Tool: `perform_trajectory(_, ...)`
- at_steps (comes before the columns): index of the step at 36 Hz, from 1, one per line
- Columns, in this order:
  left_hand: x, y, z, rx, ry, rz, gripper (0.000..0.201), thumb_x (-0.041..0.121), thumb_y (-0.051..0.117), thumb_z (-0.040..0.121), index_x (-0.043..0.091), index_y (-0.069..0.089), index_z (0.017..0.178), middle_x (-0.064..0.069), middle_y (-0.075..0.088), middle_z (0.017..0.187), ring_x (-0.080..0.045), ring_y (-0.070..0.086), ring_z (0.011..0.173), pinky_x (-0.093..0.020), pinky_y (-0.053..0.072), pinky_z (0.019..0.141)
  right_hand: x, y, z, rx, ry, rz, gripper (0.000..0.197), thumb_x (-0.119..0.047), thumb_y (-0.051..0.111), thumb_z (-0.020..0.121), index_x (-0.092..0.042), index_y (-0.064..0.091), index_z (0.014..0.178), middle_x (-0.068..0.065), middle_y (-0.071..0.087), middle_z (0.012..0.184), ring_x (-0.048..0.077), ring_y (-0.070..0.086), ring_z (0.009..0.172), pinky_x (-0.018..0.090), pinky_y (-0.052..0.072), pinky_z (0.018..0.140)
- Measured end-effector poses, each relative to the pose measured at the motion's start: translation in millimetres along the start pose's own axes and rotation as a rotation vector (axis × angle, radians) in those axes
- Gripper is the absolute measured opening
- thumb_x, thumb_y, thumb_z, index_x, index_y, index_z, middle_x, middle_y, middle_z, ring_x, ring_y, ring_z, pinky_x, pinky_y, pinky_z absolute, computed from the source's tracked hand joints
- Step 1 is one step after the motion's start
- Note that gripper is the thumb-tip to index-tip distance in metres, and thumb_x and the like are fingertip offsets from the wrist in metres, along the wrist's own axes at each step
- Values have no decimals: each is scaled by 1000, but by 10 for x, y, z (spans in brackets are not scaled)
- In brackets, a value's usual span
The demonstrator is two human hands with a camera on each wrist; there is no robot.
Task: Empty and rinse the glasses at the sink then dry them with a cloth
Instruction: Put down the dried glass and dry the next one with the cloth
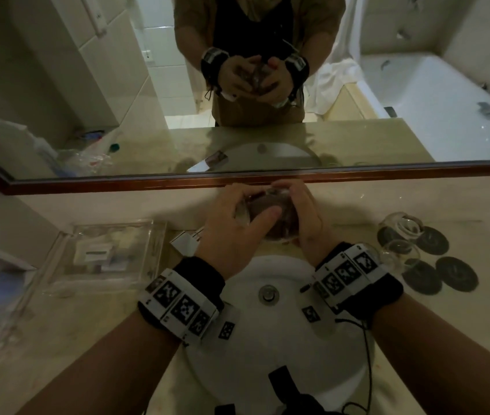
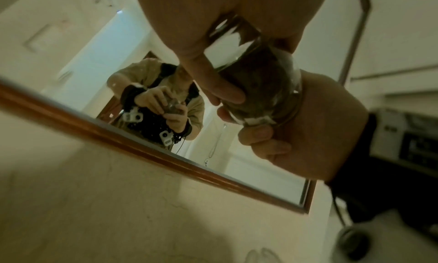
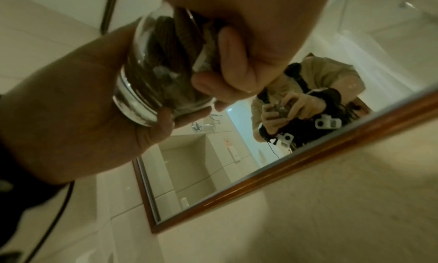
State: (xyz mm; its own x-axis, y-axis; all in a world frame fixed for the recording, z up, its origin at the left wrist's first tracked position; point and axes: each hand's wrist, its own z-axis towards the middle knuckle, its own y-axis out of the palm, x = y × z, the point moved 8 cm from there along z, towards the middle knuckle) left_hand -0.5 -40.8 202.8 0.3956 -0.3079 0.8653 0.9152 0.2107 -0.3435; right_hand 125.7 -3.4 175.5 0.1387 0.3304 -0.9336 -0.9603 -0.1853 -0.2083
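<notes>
I hold a clear glass [image 1: 270, 218] in both hands above the back of the white sink [image 1: 270, 348], close to the wood-framed mirror [image 1: 237, 179]. My left hand [image 1: 231, 232] wraps the glass from the left, thumb laid across its side, fingers curled round it. My right hand [image 1: 303, 217] curls round the other side, and its fingers pinch a dark brown ribbed cloth [image 3: 170, 48] stuffed inside the glass; the right wrist view shows the cloth filling most of the bowl down to the thick base.

On the worktop [image 1: 94, 324] to the right of the sink lie dark round coasters [image 1: 456, 278], with two more glasses [image 1: 402, 227] among them near the back edge. At the left back stands a clear tray [image 1: 148, 265] holding small packets; their print is too blurred to read. The wristbands [image 1: 178, 307] carry black-and-white square markers, no legible words.
</notes>
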Motion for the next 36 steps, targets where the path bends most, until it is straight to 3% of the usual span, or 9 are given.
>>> perform_trajectory(3, -18, 20, -29, -1, 102, 82, 22, 48, 60, 78, 48, 50, 98, 28, 51, 100, 11, 51, 96, -12, 43, 85, -20, -1, -13, 1, -6, -67, 28, -4, 31, 101, -27, 46, 100, -12, 50, 98, -20, 46, 89, -2, 34, 83)
perform_trajectory(6, -54, 35, -31, -36, 18, -19, 33, 53, 60, 80, 38, 51, 108, 19, 54, 106, 5, 55, 97, -15, 49, 80, -46, -24, -1, 43, -19, -12, 23, -22, 29, 97, -29, 51, 95, -13, 56, 95, -7, 54, 89, 11, 42, 82)
perform_trajectory(9, -270, 170, -74, -137, -513, -433, 58, 66, 54, 85, 23, 54, 125, -4, 63, 117, -19, 66, 99, -31, 58, 63, -66, -47, -16, 89, -43, 2, 21, -42, 34, 89, -36, 53, 95, -12, 58, 96, 8, 57, 88, 28, 48, 80)
perform_trajectory(11, -305, 206, -123, -166, -722, -526, 51, 60, 45, 93, 20, 60, 121, -10, 69, 112, -24, 70, 88, -33, 56, 56, -127, -39, -37, 79, -109, -89, 21, -43, 33, 89, -37, 50, 98, -13, 58, 94, 11, 57, 85, 29, 49, 74)
perform_trajectory(15, -198, 86, -26, -62, -555, -424, 14, 32, 55, 98, 20, 60, 93, -5, 66, 90, -15, 69, 69, -30, 54, 47, -182, -53, -30, 88, -143, -81, 26, -41, 30, 91, -28, 49, 103, -11, 56, 97, 12, 56, 86, 27, 47, 74)
perform_trajectory(20, -17, -10, -13, 14, -257, -254, 3, 19, 59, 96, 18, 60, 98, 7, 62, 91, 2, 66, 76, -15, 52, 52, -227, -57, -5, 65, -103, -37, 25, -45, 32, 88, -33, 50, 101, -8, 58, 96, 21, 58, 88, 45, 50, 76)
perform_trajectory(27, 48, -41, 11, 5, 16, 51, 38, 54, 54, 78, 26, 58, 104, 18, 57, 100, 7, 55, 94, -13, 47, 81, -86, -21, -15, 19, 21, 43, 22, -36, 31, 96, -32, 53, 98, -11, 61, 96, 14, 59, 92, 44, 54, 81)
perform_trajectory(32, 37, -98, -8, 79, -18, -53, 25, 48, 59, 80, 31, 58, 98, 17, 59, 97, 13, 55, 90, -3, 43, 70, 22, -76, 97, 33, 94, -5, 47, -60, 22, 90, -40, 65, 93, -4, 69, 99, 10, 65, 95, 34, 52, 89)
perform_trajectory(36, 15, -66, 39, 17, -113, -153, 29, 45, 65, 83, 27, 58, 105, 12, 61, 104, 7, 59, 94, -9, 48, 70, -132, -146, 141, 82, -66, -253, 26, -27, 31, 102, -37, 54, 103, -18, 61, 97, -11, 56, 88, 3, 38, 84)
